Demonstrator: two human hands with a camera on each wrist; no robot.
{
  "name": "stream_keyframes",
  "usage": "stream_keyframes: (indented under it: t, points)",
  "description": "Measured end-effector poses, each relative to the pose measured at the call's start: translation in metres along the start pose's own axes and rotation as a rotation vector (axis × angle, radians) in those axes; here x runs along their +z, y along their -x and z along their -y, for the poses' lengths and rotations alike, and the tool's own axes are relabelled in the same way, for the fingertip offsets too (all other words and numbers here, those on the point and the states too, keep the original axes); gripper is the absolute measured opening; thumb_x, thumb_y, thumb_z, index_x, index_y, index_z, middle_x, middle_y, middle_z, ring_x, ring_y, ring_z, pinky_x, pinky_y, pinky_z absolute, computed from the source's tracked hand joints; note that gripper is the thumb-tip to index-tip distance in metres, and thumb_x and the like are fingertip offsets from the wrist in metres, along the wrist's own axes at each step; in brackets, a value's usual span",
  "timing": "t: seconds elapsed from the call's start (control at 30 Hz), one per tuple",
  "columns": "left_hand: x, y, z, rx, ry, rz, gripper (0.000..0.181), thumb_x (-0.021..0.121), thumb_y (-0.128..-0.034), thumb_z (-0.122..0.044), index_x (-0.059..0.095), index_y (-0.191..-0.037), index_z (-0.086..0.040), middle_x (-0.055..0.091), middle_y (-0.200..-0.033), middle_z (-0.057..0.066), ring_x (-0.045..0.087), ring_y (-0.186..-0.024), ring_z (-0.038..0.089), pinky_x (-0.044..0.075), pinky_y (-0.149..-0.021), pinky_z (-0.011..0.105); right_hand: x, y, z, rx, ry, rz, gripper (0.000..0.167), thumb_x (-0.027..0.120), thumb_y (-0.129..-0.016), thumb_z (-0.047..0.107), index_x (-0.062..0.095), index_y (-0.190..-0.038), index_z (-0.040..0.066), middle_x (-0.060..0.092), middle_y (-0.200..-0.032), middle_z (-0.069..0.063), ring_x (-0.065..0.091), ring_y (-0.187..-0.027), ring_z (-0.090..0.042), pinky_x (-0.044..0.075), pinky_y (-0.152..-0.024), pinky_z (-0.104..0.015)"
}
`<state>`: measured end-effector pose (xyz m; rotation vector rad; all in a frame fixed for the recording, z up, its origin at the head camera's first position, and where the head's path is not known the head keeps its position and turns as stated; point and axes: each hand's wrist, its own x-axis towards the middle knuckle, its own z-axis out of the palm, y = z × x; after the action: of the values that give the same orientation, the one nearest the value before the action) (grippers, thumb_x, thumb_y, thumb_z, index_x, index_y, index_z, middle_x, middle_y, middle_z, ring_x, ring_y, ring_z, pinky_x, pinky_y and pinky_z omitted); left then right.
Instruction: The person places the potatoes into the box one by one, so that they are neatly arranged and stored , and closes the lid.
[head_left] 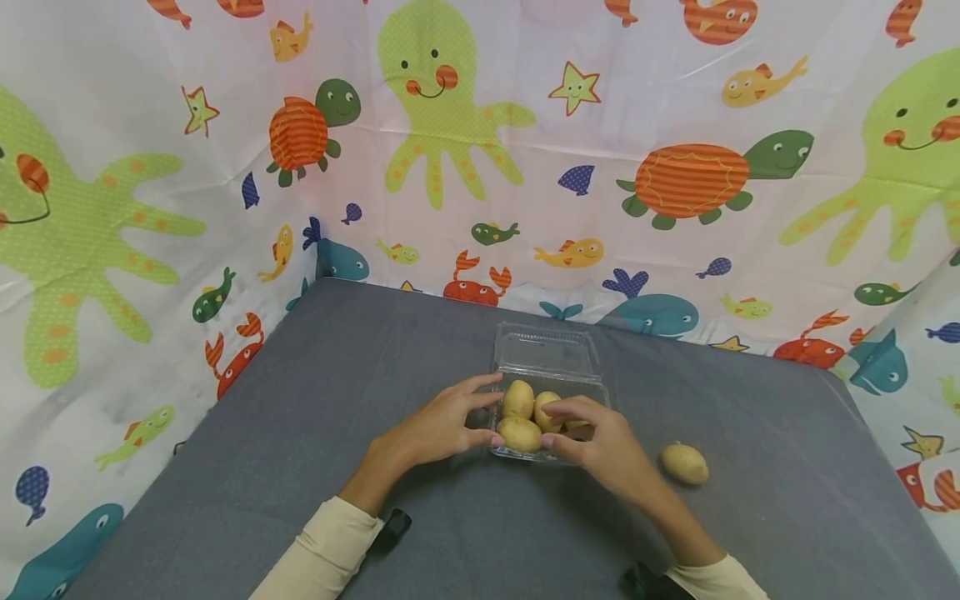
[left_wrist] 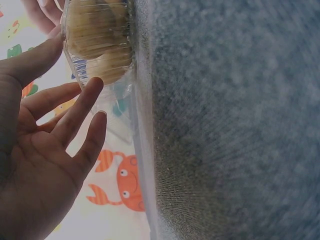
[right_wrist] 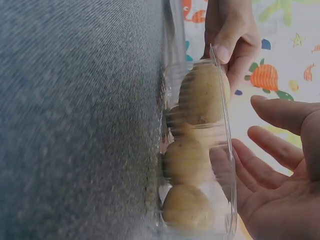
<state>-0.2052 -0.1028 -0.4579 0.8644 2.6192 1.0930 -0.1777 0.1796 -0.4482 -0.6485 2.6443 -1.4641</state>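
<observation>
A clear plastic clamshell container stands on the table with its lid folded back, holding several yellow potatoes. My left hand is at the container's left side, thumb at the near rim and fingers spread along the outer wall; the left wrist view shows fingertips at the clear side. Above the container's right part is my right hand, fingers loosely bent and partly covering the potatoes there. In the right wrist view, its thumb and fingers are apart, with no potato between them.
One loose potato lies on the grey tablecloth, right of my right forearm. A curtain printed with sea animals rises behind the table and along both sides. Each wrist carries a dark strapped device.
</observation>
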Motion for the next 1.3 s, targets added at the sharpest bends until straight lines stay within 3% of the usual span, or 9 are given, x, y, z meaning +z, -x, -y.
stream_keyframes:
  t: [0.27,0.67,1.1,1.3]
  points:
    - [0.000,0.000,0.000,0.001,-0.003,0.001,0.072,0.080,-0.0962,-0.039,0.054,-0.156,-0.007,0.033,-0.173,0.003,0.038,-0.155,0.029,0.040,-0.119,0.054,-0.009,0.008,-0.003,0.010,-0.008,-0.025,0.042,0.083,-0.095,0.029,0.072,-0.132,0.011,0.071,-0.129,-0.005,0.070,-0.115,-0.025,0.060,-0.093,-0.037]
    - [0.000,-0.001,0.000,0.000,0.002,0.006,0.072,0.080,-0.0961,-0.038,0.053,-0.156,-0.008,0.033,-0.173,0.002,0.038,-0.155,0.028,0.041,-0.119,0.052,-0.027,0.020,-0.009,-0.065,-0.023,-0.102,0.039,0.082,-0.095,0.014,0.072,-0.132,0.005,0.072,-0.121,-0.015,0.072,-0.109,-0.026,0.061,-0.088,-0.031]
    - [0.000,0.002,0.001,-0.002,0.003,-0.009,0.071,0.081,-0.0957,-0.037,0.055,-0.155,-0.007,0.035,-0.172,0.003,0.039,-0.155,0.030,0.039,-0.119,0.054,-0.042,0.032,-0.013,-0.037,0.030,-0.168,0.039,0.082,-0.095,0.014,0.072,-0.131,0.004,0.073,-0.121,-0.011,0.071,-0.109,-0.019,0.061,-0.084,-0.029]
    - [0.000,0.002,-0.001,0.002,0.014,-0.003,0.071,0.081,-0.0963,-0.037,0.054,-0.155,-0.007,0.035,-0.172,0.004,0.038,-0.156,0.031,0.039,-0.119,0.055,-0.051,0.039,-0.015,-0.020,0.047,-0.207,0.036,0.082,-0.095,0.014,0.074,-0.130,0.011,0.074,-0.119,-0.011,0.071,-0.108,-0.013,0.059,-0.084,-0.023]
